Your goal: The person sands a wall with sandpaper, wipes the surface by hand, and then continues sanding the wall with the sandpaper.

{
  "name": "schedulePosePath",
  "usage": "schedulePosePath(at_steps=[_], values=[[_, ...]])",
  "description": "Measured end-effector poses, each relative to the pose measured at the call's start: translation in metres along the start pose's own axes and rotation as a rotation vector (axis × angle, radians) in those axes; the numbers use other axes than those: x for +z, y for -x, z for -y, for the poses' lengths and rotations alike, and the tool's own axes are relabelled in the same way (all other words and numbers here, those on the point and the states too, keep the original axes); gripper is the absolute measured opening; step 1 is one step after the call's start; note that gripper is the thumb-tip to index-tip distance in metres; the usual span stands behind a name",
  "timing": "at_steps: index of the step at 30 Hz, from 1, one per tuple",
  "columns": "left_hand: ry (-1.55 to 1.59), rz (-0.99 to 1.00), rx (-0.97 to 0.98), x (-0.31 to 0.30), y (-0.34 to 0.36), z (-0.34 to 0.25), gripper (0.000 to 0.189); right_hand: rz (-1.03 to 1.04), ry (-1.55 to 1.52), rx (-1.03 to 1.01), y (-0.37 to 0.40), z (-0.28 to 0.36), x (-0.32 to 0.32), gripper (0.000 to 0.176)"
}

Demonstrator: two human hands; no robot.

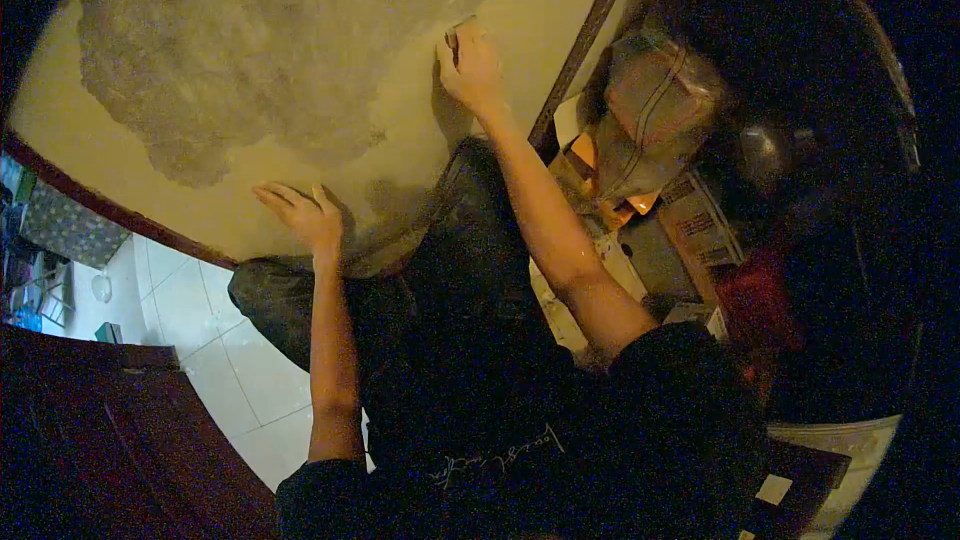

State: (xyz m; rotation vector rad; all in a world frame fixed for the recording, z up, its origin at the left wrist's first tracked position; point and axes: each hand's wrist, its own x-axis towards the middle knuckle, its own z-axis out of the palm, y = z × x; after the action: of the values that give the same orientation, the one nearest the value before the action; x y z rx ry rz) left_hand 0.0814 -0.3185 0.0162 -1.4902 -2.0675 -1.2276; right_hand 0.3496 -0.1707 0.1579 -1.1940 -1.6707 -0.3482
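Observation:
A broad pale yellowish surface (pixel 400 155) fills the upper left, with a large grey-brown patch (pixel 270 50) across it. My left hand (pixel 308 218) rests on the pale part below the patch, fingers apart and nothing visible in it. Beyond the patch's right edge, my right hand (pixel 470 65) is closed against the surface. Its fingers curl round something small and dark that I cannot make out. My dark-clothed knees touch the near edge of the surface.
To the right lie a clear plastic bag (pixel 660 100), cardboard boxes (pixel 695 215) and a red item (pixel 760 300). A dark strip (pixel 585 40) edges the surface there. White floor tiles (pixel 225 370) and a dark red panel (pixel 120 420) show at lower left.

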Motion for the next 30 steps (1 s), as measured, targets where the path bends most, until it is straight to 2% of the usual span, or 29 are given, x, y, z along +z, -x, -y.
schedulePosePath(at_steps=[1, 2, 4, 7, 11, 13, 17, 19, 20, 22, 23, 25, 26, 28, 30], values=[[-0.006, -0.006, 0.003, 0.0, -0.001, 0.0, 0.083, 0.007, -0.13, 0.041, -0.001, -0.001, -0.001, 0.025], [-0.002, -0.009, 0.003, 0.002, 0.0, 0.001, 0.083, 0.004, -0.128, 0.037, -0.001, -0.005, 0.003, 0.025], [0.027, 0.001, -0.033, 0.006, 0.002, 0.006, 0.082, -0.013, -0.291, 0.159, -0.003, -0.011, 0.016, 0.027], [-0.008, -0.016, 0.012, -0.002, -0.001, 0.0, 0.083, -0.06, -0.299, 0.19, -0.012, 0.005, 0.006, 0.027], [0.023, -0.023, -0.015, -0.001, -0.002, 0.0, 0.084, -0.144, -0.375, 0.073, -0.007, -0.022, 0.03, 0.026], [0.026, 0.013, -0.036, -0.006, -0.002, -0.004, 0.084, -0.09, -0.259, -0.02, -0.006, -0.028, 0.033, 0.025], [0.001, 0.012, -0.004, -0.002, -0.002, 0.001, 0.083, -0.036, -0.19, -0.05, -0.002, -0.015, 0.014, 0.028], [0.067, -0.033, 0.001, -0.008, -0.003, -0.006, 0.079, 0.012, -0.06, -0.062, -0.003, -0.015, 0.011, 0.027], [0.065, -0.039, 0.005, -0.009, -0.004, -0.009, 0.079, 0.005, -0.064, -0.063, -0.004, -0.017, 0.011, 0.027], [0.063, -0.131, -0.023, -0.013, -0.004, -0.015, 0.071, 0.167, -0.117, -0.024, -0.005, -0.021, 0.009, 0.027], [0.062, -0.14, -0.016, -0.015, -0.007, -0.019, 0.071, 0.157, -0.123, -0.026, -0.004, -0.019, 0.004, 0.027], [0.294, -0.154, 0.042, -0.022, -0.011, -0.028, 0.062, 0.356, -0.27, 0.259, 0.015, -0.007, -0.013, 0.021], [0.289, -0.159, 0.046, -0.025, -0.014, -0.036, 0.062, 0.352, -0.277, 0.258, 0.025, 0.003, -0.024, 0.021], [0.797, 0.167, 0.033, -0.037, -0.019, -0.063, 0.055, 0.548, -0.928, 0.406, 0.045, 0.029, -0.05, 0.015], [0.889, 0.267, 0.245, -0.083, -0.031, -0.111, 0.055, 0.632, -1.061, 0.47, 0.059, 0.053, -0.073, 0.013]])
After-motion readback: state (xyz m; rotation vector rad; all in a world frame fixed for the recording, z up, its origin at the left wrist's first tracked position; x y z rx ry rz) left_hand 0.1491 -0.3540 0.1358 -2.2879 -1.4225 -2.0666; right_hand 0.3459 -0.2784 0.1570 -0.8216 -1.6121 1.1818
